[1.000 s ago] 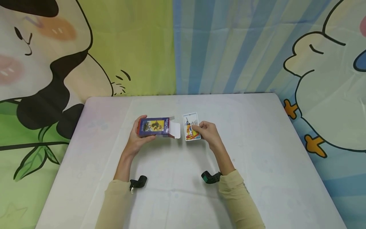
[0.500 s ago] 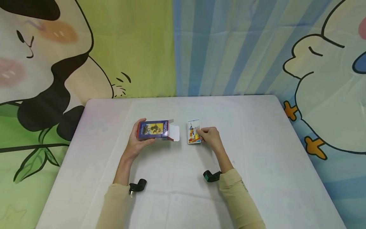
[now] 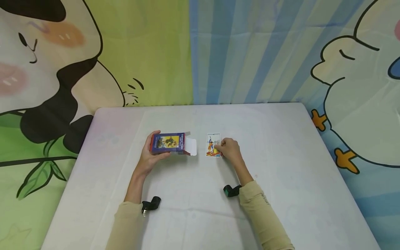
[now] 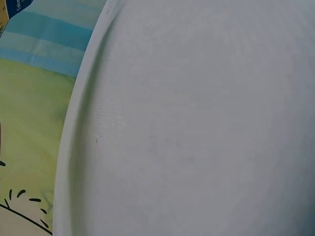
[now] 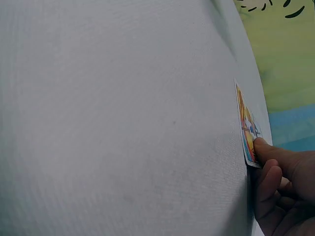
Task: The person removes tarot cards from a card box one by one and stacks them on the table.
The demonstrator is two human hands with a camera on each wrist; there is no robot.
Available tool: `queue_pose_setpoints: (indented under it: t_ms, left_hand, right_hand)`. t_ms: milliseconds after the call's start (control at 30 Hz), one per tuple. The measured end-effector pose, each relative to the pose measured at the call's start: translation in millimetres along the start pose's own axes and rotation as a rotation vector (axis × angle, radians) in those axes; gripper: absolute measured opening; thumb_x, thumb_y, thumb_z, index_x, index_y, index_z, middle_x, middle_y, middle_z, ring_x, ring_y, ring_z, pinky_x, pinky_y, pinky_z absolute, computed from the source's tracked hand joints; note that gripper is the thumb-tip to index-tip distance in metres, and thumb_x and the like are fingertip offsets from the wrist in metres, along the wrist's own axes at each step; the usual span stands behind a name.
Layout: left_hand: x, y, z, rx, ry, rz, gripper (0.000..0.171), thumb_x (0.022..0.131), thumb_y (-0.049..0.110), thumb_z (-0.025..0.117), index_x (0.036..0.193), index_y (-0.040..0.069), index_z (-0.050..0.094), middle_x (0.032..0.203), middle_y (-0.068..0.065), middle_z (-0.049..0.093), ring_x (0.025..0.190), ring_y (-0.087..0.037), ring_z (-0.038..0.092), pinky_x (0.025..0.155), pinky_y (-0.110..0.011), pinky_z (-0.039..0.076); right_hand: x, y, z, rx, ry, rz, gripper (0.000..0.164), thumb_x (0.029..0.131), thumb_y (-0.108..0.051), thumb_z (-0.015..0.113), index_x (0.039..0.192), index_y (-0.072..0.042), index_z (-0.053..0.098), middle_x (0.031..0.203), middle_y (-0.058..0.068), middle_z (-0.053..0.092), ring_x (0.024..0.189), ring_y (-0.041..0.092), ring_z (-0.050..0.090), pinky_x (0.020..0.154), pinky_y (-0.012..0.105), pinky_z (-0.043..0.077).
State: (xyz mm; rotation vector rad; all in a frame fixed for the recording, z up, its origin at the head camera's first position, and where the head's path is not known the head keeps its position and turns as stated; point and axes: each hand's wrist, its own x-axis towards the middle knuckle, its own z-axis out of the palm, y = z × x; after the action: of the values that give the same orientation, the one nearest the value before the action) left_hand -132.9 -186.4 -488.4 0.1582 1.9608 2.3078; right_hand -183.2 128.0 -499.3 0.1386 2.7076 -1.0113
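Note:
My left hand (image 3: 147,158) grips a purple tarot card box (image 3: 168,142) with a yellow picture on its face. The box lies sideways, its white end flap (image 3: 191,147) folded out toward the right. Only a corner of the box (image 4: 18,6) enters the left wrist view. To the right of the flap, my right hand (image 3: 232,151) pinches a colourful tarot card (image 3: 210,141) by its right edge, picture side up. In the right wrist view the thumb presses on the face of the card (image 5: 246,118), while the other fingers curl beneath it.
A white-covered table (image 3: 193,222) spreads under both hands. Behind it hangs a cartoon-printed cloth (image 3: 162,52). Black wrist cameras sit at the left cuff (image 3: 151,203) and the right cuff (image 3: 232,191).
The card in my right hand has moved slightly right, away from the box, and looks smaller, lower toward the table. My left hand still holds the box, a little nearer the viewer.

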Motion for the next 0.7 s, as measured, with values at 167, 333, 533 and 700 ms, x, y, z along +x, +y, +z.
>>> queue_pose_setpoints:
  t_ms: [167, 333, 533, 700]
  left_hand:
    - [-1.1, -0.1, 0.3, 0.004, -0.006, -0.004, 0.093, 0.075, -0.012, 0.073, 0.149, 0.020, 0.027, 0.133, 0.003, 0.042, 0.115, -0.014, 0.049, 0.086, -0.019, 0.053]
    - [-0.6, 1.5, -0.1, 0.010, 0.003, 0.003, 0.096, 0.074, -0.010, 0.074, 0.151, 0.013, 0.022, 0.134, 0.003, 0.042, 0.115, -0.014, 0.048, 0.086, -0.018, 0.052]
    - [-0.4, 3.4, -0.2, 0.000, -0.009, 0.003, 0.095, 0.074, -0.012, 0.073, 0.150, 0.014, 0.023, 0.134, 0.002, 0.041, 0.116, -0.015, 0.048, 0.085, -0.019, 0.052]
    - [-2.1, 4.8, -0.4, -0.008, -0.006, -0.001, 0.094, 0.074, -0.012, 0.073, 0.149, 0.017, 0.025, 0.134, 0.002, 0.041, 0.115, -0.014, 0.049, 0.085, -0.019, 0.053]
  right_hand:
    - [1.6, -1.8, 0.9, -0.050, 0.007, 0.001, 0.030, 0.088, -0.028, 0.071, 0.075, -0.005, 0.056, 0.055, -0.001, 0.051, 0.051, 0.011, 0.045, 0.047, 0.021, 0.033]
    - [3.0, -4.7, 0.1, -0.084, -0.005, 0.024, 0.030, 0.089, -0.030, 0.070, 0.077, -0.005, 0.056, 0.057, 0.000, 0.054, 0.052, 0.012, 0.047, 0.047, 0.021, 0.034]
    - [1.2, -7.6, -0.5, -0.111, -0.010, 0.032, 0.032, 0.089, -0.030, 0.070, 0.075, -0.003, 0.059, 0.058, 0.003, 0.056, 0.054, 0.014, 0.048, 0.049, 0.022, 0.034]
    - [0.1, -9.0, 0.4, -0.091, -0.029, 0.036, 0.032, 0.089, -0.028, 0.069, 0.075, -0.001, 0.059, 0.058, 0.004, 0.058, 0.047, 0.011, 0.048, 0.045, 0.020, 0.035]
